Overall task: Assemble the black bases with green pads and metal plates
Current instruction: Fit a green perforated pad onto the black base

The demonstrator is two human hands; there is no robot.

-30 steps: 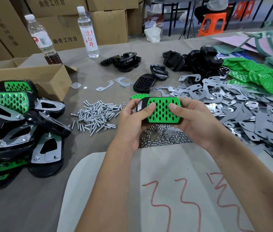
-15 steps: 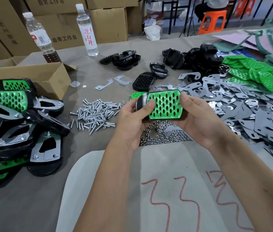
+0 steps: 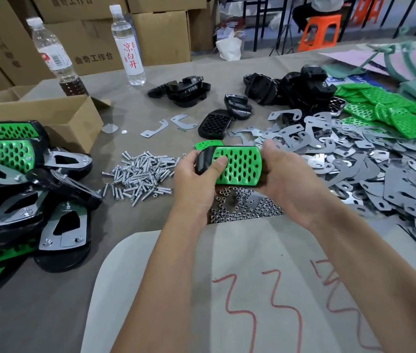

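padded base [image 3: 237, 165] between both hands

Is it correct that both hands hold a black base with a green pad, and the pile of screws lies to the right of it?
Not quite: the head view shows the pile of screws left of the black base with its green pad. Left hand and right hand do hold it.

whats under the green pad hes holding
A black base shows at the green pad's left end, gripped by left hand and right hand. Its underside is hidden.
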